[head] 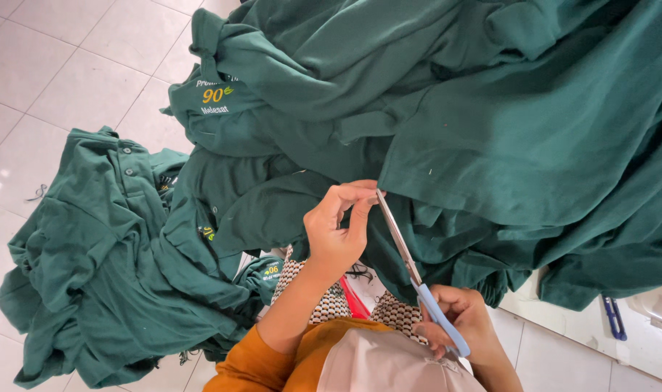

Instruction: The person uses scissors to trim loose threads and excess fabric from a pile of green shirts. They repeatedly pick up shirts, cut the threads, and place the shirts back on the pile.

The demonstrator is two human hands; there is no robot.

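Note:
My left hand is raised in front of me, thumb and fingers pinching the edge of a dark green polo shirt in a large heap. My right hand grips the light blue handles of a pair of scissors. The metal blades point up and to the left, with the tip right at my left fingertips and the pinched cloth. My left forearm wears an orange sleeve.
A second heap of green polo shirts lies on the white tiled floor at left, some with yellow and white embroidered marks. A dark blue clip-like tool lies at right on a pale surface. Patterned cloth covers my lap.

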